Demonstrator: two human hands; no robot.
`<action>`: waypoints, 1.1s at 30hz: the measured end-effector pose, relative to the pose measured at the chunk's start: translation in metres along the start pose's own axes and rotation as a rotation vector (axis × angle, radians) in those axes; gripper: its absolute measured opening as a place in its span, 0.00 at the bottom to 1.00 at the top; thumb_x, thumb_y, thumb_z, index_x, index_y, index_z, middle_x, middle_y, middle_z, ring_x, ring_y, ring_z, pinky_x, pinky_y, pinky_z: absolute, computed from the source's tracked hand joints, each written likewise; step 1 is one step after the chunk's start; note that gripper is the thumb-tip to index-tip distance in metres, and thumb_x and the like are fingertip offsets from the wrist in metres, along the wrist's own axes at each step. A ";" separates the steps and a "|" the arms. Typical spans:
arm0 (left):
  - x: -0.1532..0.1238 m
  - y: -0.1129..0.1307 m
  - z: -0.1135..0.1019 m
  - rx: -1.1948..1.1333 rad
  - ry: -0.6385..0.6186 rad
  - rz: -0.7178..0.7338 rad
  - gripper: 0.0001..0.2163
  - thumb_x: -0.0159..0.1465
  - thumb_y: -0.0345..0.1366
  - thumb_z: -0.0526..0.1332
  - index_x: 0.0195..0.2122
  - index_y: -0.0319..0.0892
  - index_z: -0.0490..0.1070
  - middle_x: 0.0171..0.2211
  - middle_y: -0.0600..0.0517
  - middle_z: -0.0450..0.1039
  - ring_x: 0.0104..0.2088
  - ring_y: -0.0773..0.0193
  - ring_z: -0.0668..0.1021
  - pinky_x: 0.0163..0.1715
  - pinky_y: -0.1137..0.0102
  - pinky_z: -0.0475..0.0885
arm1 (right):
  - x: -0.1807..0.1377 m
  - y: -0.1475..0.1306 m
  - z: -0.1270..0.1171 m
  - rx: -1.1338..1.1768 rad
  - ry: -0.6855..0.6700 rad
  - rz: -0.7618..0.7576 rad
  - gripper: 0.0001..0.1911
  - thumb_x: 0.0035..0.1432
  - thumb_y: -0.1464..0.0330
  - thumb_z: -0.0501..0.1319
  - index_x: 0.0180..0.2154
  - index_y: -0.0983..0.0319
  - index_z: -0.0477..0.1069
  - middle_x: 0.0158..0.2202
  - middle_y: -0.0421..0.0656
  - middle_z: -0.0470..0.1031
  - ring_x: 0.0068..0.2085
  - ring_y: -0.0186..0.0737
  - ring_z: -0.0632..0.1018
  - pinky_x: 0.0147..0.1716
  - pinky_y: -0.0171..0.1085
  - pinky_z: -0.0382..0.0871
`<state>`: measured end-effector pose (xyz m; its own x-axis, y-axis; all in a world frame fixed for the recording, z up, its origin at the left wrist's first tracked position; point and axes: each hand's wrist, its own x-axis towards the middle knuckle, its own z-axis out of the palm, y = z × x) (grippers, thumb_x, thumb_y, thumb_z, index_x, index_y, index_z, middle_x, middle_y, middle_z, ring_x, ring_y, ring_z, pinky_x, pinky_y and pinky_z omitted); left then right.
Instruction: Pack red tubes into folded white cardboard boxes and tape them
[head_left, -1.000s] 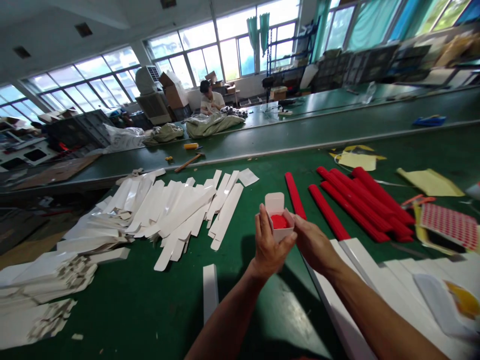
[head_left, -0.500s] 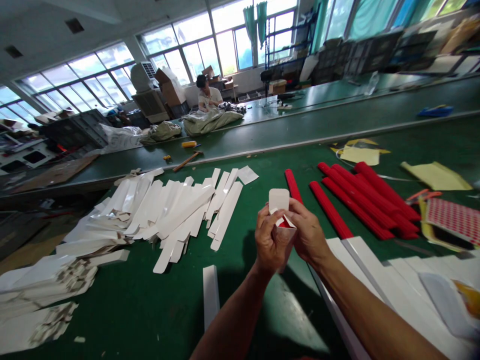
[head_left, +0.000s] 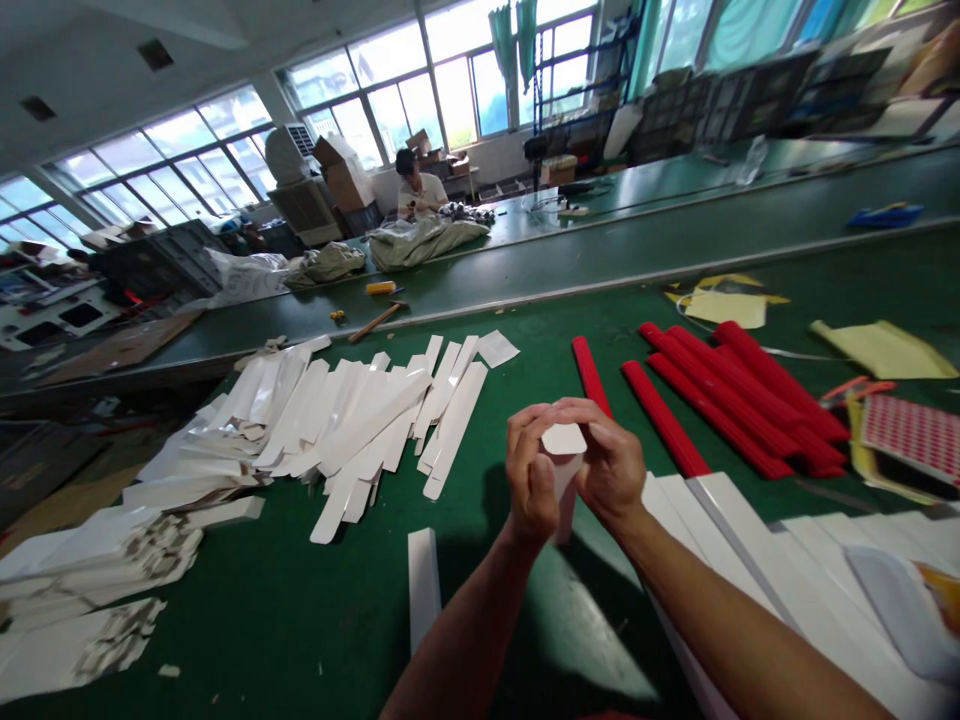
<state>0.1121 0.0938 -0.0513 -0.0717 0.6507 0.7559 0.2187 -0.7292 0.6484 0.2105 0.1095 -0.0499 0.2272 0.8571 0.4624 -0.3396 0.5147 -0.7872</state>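
Observation:
Both my hands are wrapped round the top of a narrow white box, which stands upright with its flap folded over the opening. My left hand grips the box's left side, its thumb near the flap. On the right side, my right hand closes round it, fingers at the far edge of the top. Just beyond the hands lies a red ribbed stick, with another red stick to its right. The flap hides the inside of the box.
Flat white cartons lie piled to the left. One white box rests near my left forearm. Closed white boxes lie at right, below a heap of red sticks. A hammer lies farther back; a person sits beyond.
The box's flap stood up with red showing inside; now it is folded down over the opening. My fingers have moved round the top of the box.

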 end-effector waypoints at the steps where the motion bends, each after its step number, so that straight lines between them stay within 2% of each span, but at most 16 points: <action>1: 0.002 0.000 -0.004 0.052 -0.020 0.050 0.20 0.71 0.45 0.45 0.52 0.39 0.70 0.50 0.41 0.70 0.54 0.54 0.72 0.55 0.54 0.69 | -0.004 0.001 -0.005 -0.009 -0.032 0.018 0.18 0.57 0.66 0.50 0.38 0.59 0.77 0.45 0.48 0.77 0.50 0.52 0.76 0.52 0.52 0.69; 4: 0.011 0.003 -0.017 0.218 -0.121 0.170 0.15 0.69 0.39 0.53 0.54 0.39 0.67 0.49 0.41 0.72 0.52 0.56 0.74 0.52 0.56 0.72 | -0.021 0.005 -0.017 -0.144 -0.182 0.063 0.25 0.59 0.64 0.52 0.58 0.58 0.66 0.59 0.48 0.70 0.58 0.52 0.72 0.57 0.52 0.67; 7: 0.020 0.009 -0.031 0.322 -0.263 0.254 0.18 0.69 0.35 0.54 0.59 0.38 0.62 0.50 0.39 0.71 0.52 0.56 0.74 0.51 0.58 0.74 | -0.033 0.006 -0.019 -0.466 -0.250 -0.036 0.36 0.55 0.64 0.60 0.65 0.59 0.55 0.64 0.52 0.62 0.61 0.54 0.69 0.59 0.54 0.64; 9: 0.025 0.013 -0.038 0.375 -0.335 0.278 0.20 0.69 0.34 0.54 0.61 0.38 0.61 0.50 0.39 0.71 0.50 0.57 0.75 0.49 0.60 0.75 | -0.035 0.006 -0.014 -0.640 -0.220 -0.102 0.40 0.53 0.66 0.62 0.65 0.62 0.52 0.63 0.56 0.64 0.59 0.56 0.71 0.56 0.55 0.68; 11: 0.029 0.018 -0.043 0.418 -0.379 0.278 0.19 0.69 0.34 0.54 0.61 0.37 0.62 0.47 0.41 0.71 0.48 0.59 0.75 0.47 0.63 0.76 | -0.035 0.006 -0.008 -0.727 -0.204 -0.125 0.38 0.54 0.66 0.61 0.64 0.63 0.52 0.59 0.58 0.68 0.56 0.55 0.74 0.51 0.54 0.72; 18: 0.035 0.028 -0.044 0.518 -0.396 0.273 0.16 0.70 0.36 0.52 0.56 0.41 0.70 0.41 0.46 0.70 0.40 0.64 0.76 0.38 0.69 0.77 | -0.034 0.008 -0.007 -0.783 -0.218 -0.170 0.34 0.55 0.65 0.59 0.62 0.63 0.53 0.52 0.58 0.74 0.45 0.53 0.80 0.38 0.48 0.77; 22: 0.039 0.028 -0.045 0.530 -0.433 0.261 0.16 0.70 0.37 0.52 0.56 0.43 0.71 0.39 0.47 0.70 0.38 0.65 0.76 0.37 0.69 0.77 | -0.032 0.008 -0.010 -0.782 -0.250 -0.165 0.35 0.55 0.65 0.60 0.62 0.63 0.53 0.50 0.57 0.75 0.43 0.52 0.81 0.36 0.47 0.77; 29: 0.048 0.033 -0.051 0.601 -0.549 0.271 0.16 0.70 0.37 0.52 0.55 0.42 0.71 0.38 0.46 0.71 0.37 0.64 0.77 0.36 0.69 0.78 | -0.028 0.005 -0.008 -0.750 -0.291 -0.158 0.35 0.54 0.66 0.61 0.61 0.65 0.54 0.51 0.57 0.74 0.45 0.53 0.80 0.39 0.46 0.77; 31: 0.049 0.037 -0.053 0.616 -0.613 0.302 0.16 0.70 0.37 0.51 0.55 0.41 0.71 0.42 0.44 0.73 0.41 0.61 0.79 0.40 0.66 0.79 | -0.027 0.004 -0.007 -0.729 -0.312 -0.150 0.35 0.54 0.66 0.61 0.61 0.64 0.54 0.51 0.56 0.74 0.46 0.52 0.80 0.40 0.46 0.77; 33: 0.049 0.038 -0.053 0.598 -0.651 0.362 0.16 0.70 0.36 0.52 0.54 0.37 0.71 0.50 0.40 0.73 0.52 0.56 0.77 0.50 0.61 0.76 | -0.027 0.003 -0.007 -0.693 -0.347 -0.152 0.34 0.54 0.67 0.60 0.61 0.62 0.54 0.50 0.55 0.73 0.45 0.52 0.80 0.39 0.46 0.77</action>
<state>0.0655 0.0866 0.0153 0.6143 0.5287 0.5858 0.5955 -0.7977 0.0955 0.2098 0.0881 -0.0675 -0.1109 0.7948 0.5966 0.3449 0.5938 -0.7270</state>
